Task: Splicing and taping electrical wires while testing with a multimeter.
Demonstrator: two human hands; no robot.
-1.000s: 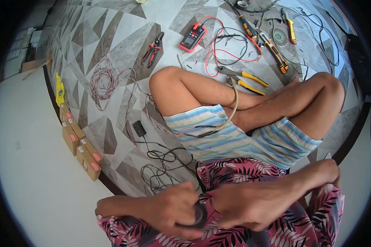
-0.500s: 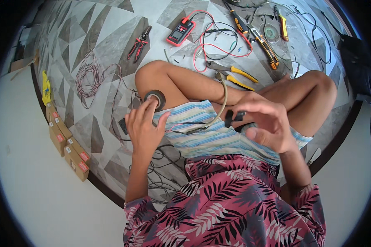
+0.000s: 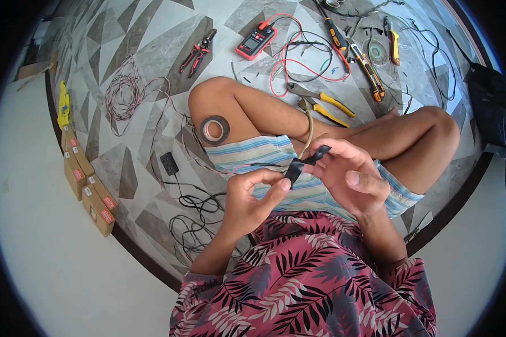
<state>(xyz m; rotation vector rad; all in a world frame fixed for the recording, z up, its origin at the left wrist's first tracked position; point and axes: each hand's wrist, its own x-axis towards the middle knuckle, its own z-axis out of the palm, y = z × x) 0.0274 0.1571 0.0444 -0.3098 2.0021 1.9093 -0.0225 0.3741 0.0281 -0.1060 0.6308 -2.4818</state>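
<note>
A short strip of black electrical tape (image 3: pixel 298 167) stretches between my hands above my lap. My left hand (image 3: pixel 254 196) pinches its lower end between thumb and forefinger. On my right hand (image 3: pixel 351 178) the other end clings to the fingertips, while the thumb stands apart. Below and behind the strip, a beige cable (image 3: pixel 310 130) runs down over my striped shorts to thin dark and pink wires (image 3: pixel 256 164); my hands partly hide where they meet. The roll of black tape (image 3: pixel 225 130) lies on my left thigh, away from both hands.
Ahead on the floor lie wire strippers (image 3: pixel 196 55), a red-black multimeter (image 3: pixel 256 41) with leads, yellow-handled pliers (image 3: pixel 334 104), a utility knife (image 3: pixel 368 72) and a screwdriver (image 3: pixel 335 35). Coiled wire (image 3: pixel 123 95), a black cable (image 3: pixel 194 202) and small cartons (image 3: pixel 99 205) are at left.
My left hand has left the tape roll and moved right to grasp the strip. My right hand has shifted slightly left and down, its tape now joined by the left hand.
</note>
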